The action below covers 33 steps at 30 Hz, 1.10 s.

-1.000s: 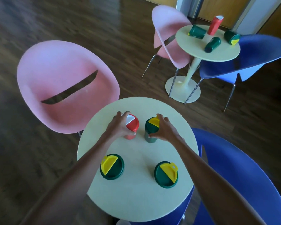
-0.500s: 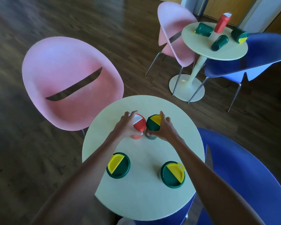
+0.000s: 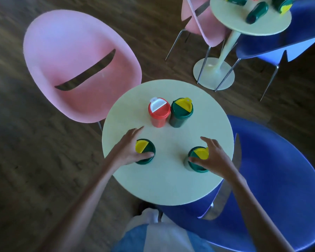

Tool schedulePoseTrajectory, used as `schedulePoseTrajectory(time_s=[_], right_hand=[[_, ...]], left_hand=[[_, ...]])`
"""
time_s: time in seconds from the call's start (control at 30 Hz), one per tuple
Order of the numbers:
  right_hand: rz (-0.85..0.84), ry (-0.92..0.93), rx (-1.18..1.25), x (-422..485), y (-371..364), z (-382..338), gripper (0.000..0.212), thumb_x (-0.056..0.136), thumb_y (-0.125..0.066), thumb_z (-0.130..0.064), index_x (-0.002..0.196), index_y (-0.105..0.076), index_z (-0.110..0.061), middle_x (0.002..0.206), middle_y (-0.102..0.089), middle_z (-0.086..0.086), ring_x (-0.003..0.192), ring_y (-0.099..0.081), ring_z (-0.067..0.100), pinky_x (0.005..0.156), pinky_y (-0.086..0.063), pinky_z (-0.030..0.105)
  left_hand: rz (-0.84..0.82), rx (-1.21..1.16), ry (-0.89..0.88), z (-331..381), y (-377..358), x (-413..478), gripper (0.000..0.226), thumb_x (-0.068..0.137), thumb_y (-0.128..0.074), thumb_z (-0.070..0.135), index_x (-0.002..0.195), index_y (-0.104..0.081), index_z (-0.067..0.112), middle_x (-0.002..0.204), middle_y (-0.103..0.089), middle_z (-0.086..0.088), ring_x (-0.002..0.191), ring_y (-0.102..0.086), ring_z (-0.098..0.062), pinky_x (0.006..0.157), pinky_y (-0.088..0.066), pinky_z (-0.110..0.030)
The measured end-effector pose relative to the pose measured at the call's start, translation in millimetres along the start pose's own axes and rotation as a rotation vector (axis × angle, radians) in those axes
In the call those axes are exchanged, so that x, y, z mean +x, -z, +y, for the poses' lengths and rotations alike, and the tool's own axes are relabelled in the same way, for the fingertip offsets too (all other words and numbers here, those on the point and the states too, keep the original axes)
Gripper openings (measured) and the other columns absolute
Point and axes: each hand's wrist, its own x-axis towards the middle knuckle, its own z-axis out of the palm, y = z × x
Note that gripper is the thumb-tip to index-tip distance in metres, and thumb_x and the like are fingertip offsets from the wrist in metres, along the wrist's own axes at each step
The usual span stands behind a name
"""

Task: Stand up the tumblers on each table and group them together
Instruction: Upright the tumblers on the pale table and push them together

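Two bare hands are reaching over a round table: the left hand is curling around a green tumbler, the right hand is gripping another green one. Beyond them, a red tumbler and a green-and-yellow tumbler are standing upright, touching. A pink chair and a far table with fallen tumblers are sitting behind

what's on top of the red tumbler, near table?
The red tumbler carries a red lid with a white flip tab at its far-left edge. Nothing else sits on it. The closed lid hides the inside. Neither hand touches it.
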Motion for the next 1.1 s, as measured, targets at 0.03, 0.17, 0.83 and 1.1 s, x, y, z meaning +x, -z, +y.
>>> schedulePoseTrajectory(time_s=[0.03, 0.17, 0.83, 1.1], right_hand=[[-0.006, 0.0, -0.032, -8.0, -3.0, 3.0, 0.1, 0.061, -0.074, -0.063, 0.143, -0.029, -0.027, 0.143, -0.039, -0.001, 0.129, -0.043, 0.019, 0.096, -0.046, 0.042], [-0.026, 0.029, -0.201, -23.0, -9.9, 9.3, 0.11, 0.061, -0.078, -0.058, 0.147, -0.017, -0.029, 0.146, -0.035, -0.002, 0.128, -0.043, 0.023, 0.098, -0.042, 0.041], [0.123, 0.033, -0.028, 50.9, -13.5, -48.3, 0.094, 0.059, -0.079, -0.044, 0.137, -0.032, -0.022, 0.126, -0.046, 0.009, 0.114, -0.05, 0.03, 0.082, -0.051, 0.041], [0.016, 0.124, -0.138, 61.5, -13.0, -42.6, 0.108, 0.062, -0.079, -0.043, 0.148, -0.018, -0.019, 0.147, -0.03, 0.007, 0.134, -0.032, 0.026, 0.096, -0.045, 0.044]], left_hand=[[-0.023, 0.023, -0.01, -7.0, -3.2, -4.5, 0.111, 0.055, -0.064, 0.073, 0.147, -0.017, 0.032, 0.152, -0.026, 0.001, 0.14, -0.026, -0.015, 0.109, -0.035, -0.042], [-0.067, 0.076, -0.067, -18.2, -11.9, -10.5, 0.104, 0.06, -0.079, 0.052, 0.145, -0.02, 0.038, 0.152, -0.024, 0.002, 0.139, -0.028, -0.016, 0.107, -0.038, -0.041], [0.242, -0.133, 0.056, 41.6, -30.6, 43.2, 0.08, 0.049, -0.08, 0.039, 0.122, -0.048, 0.029, 0.112, -0.047, -0.003, 0.104, -0.053, -0.022, 0.081, -0.052, -0.035], [0.108, -0.044, 0.051, 39.2, -32.9, 44.9, 0.096, 0.057, -0.077, 0.037, 0.139, -0.027, 0.033, 0.136, -0.036, -0.004, 0.124, -0.04, -0.026, 0.091, -0.048, -0.047]])
